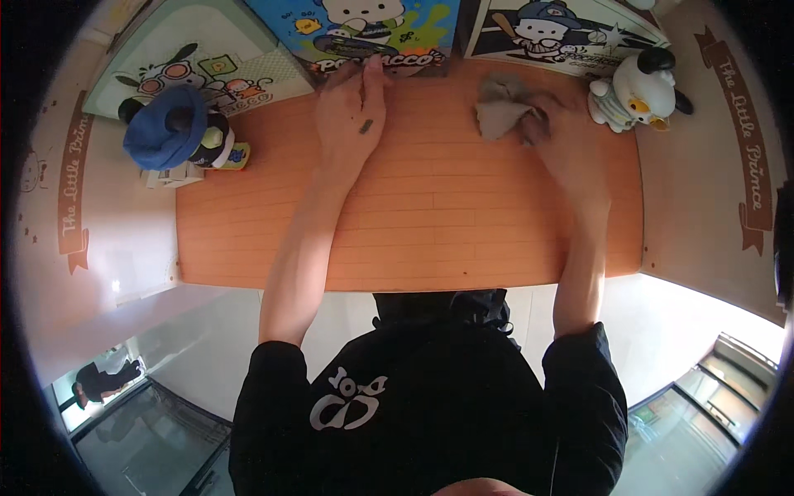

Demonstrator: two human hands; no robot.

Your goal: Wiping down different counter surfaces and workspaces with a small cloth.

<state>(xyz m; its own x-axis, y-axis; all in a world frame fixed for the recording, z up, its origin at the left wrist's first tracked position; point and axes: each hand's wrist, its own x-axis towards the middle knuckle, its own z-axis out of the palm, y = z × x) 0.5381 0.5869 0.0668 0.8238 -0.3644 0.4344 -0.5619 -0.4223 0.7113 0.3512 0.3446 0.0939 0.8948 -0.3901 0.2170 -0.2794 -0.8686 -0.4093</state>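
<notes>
My right hand (566,145), partly blurred, is closed around a crumpled grey cloth (502,107) on the wood-patterned shelf (413,207). My left hand (354,116) reaches to the foot of a blue cartoon picture panel (430,37). Its fingers are stretched out and apart at the panel's lower edge, the fingertips partly hard to make out. Close to my right hand stands a white dog figurine with black ears (637,91).
At the left stands a figurine with a blue hat (169,128), before a pale cartoon panel (198,50). Another cartoon panel (571,37) leans at the back right. White side walls (719,165) with brown ribbon prints enclose the shelf. A person (103,382) shows far off at lower left.
</notes>
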